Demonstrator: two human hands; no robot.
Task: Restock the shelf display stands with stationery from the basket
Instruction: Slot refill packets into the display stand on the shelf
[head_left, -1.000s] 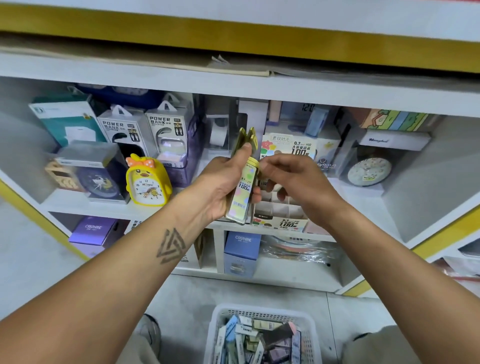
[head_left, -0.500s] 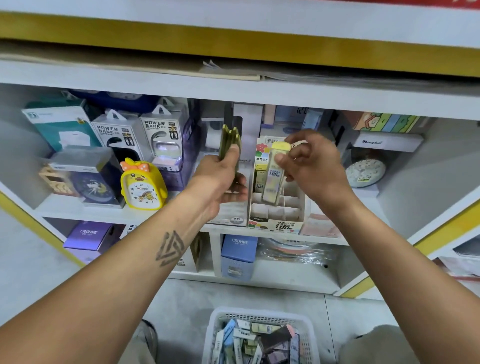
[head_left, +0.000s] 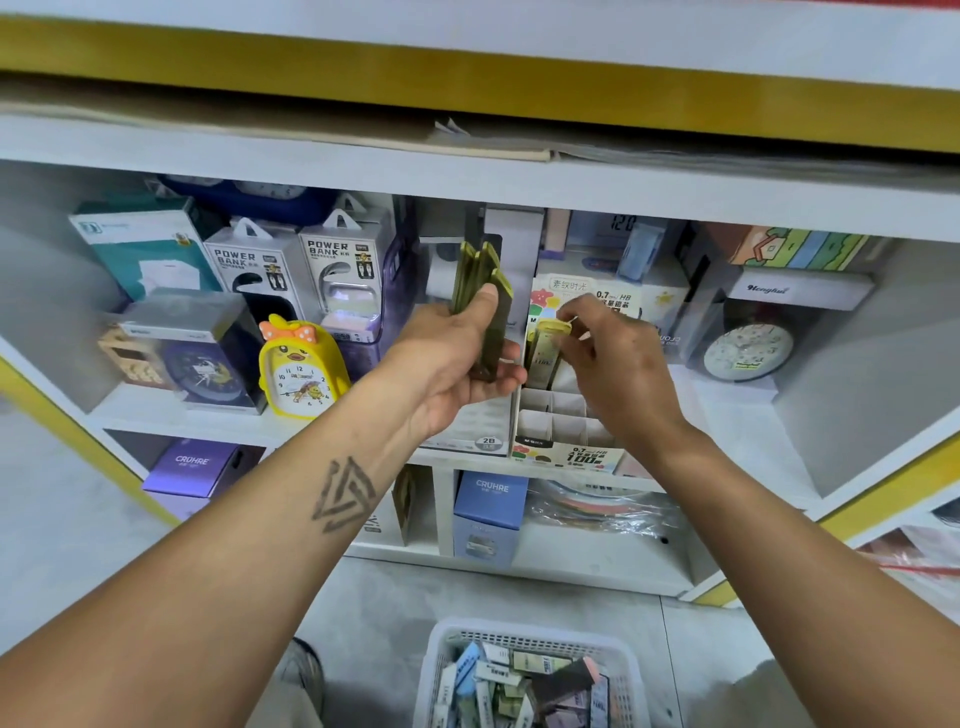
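The right hand pinches a yellow-capped lead case upright in the back row of the display stand at the shelf front edge, the left hand grips several olive cases just beside, above the basket on the floor.

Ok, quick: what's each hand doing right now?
Left hand: grips a fan of olive-green packs.
Right hand: pinches a yellow-capped lead tube into the display stand.

A shop is shown: white shelves are stocked with boxed power banks, alarm clocks and a lead-refill display stand.
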